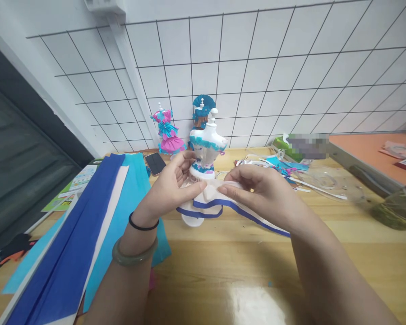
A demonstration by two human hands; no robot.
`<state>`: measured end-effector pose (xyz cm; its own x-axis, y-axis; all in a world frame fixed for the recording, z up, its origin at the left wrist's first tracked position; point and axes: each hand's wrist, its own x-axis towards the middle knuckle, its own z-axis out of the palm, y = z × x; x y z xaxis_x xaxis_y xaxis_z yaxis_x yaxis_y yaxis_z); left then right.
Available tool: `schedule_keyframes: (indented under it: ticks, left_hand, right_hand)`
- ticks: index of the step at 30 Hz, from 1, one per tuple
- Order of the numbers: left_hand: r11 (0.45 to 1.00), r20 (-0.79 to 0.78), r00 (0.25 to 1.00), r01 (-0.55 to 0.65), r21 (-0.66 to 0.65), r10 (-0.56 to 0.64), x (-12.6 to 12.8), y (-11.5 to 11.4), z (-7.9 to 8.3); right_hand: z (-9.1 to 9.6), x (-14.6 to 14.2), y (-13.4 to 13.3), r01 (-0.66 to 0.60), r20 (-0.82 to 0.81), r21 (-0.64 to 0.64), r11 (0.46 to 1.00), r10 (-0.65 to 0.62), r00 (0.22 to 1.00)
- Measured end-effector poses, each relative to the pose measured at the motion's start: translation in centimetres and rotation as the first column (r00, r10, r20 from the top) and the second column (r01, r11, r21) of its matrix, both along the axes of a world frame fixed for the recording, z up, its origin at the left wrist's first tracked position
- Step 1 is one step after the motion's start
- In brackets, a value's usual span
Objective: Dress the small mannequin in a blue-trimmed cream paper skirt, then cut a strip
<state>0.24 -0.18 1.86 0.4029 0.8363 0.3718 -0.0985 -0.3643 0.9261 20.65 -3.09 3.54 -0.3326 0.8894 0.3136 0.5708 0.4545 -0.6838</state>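
Note:
A small white mannequin (209,135) stands upright on the table, with teal trim across its chest and at its waist. Around its lower part runs a white paper strip (235,198) with a blue border, trailing off to the right beneath my right forearm. My left hand (177,180) is closed at the mannequin's left side, its thumb pressing the strip near the waist. My right hand (253,189) pinches the strip's upper edge between thumb and fingers. The mannequin's round white base (192,220) shows below the strip.
Blue paper (71,243) and turquoise paper (113,239) lie at left, near a phone (154,163). Behind stand a pink-and-turquoise dressed figure (167,131) and a teal-dressed one (203,106). Paper scraps (284,167) and a glass jar (397,207) are at right.

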Motion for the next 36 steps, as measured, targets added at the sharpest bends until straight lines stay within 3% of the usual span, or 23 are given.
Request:
schedule_keyframes:
  ticks: [6, 13, 21, 36]
  left_hand:
    - [0.999, -0.006, 0.999, 0.038, 0.019, -0.038, 0.32, -0.27, 0.39]
    - [0.999, -0.013, 1.0, 0.02, 0.03, -0.02, 0.38, -0.24, 0.44]
    - [0.998, -0.018, 0.999, 0.03, 0.049, -0.029, 0.28, -0.24, 0.32]
    - [0.996, 0.007, 0.997, 0.076, 0.037, -0.076, 0.43, -0.35, 0.45]
  right_hand:
    - [0.47, -0.32, -0.56, -0.079, -0.041, 0.046, 0.996, 0.081, 0.996]
    - [0.84, -0.3, -0.75, -0.218, -0.108, -0.006, 0.976, 0.216, 0.97]
    - [0.09, -0.73, -0.43, -0.068, -0.121, 0.024, 0.997, 0.07, 0.99]
    - [-0.13, -0.9, -0.23, -0.031, -0.141, 0.05, 0.998, 0.038, 0.989]
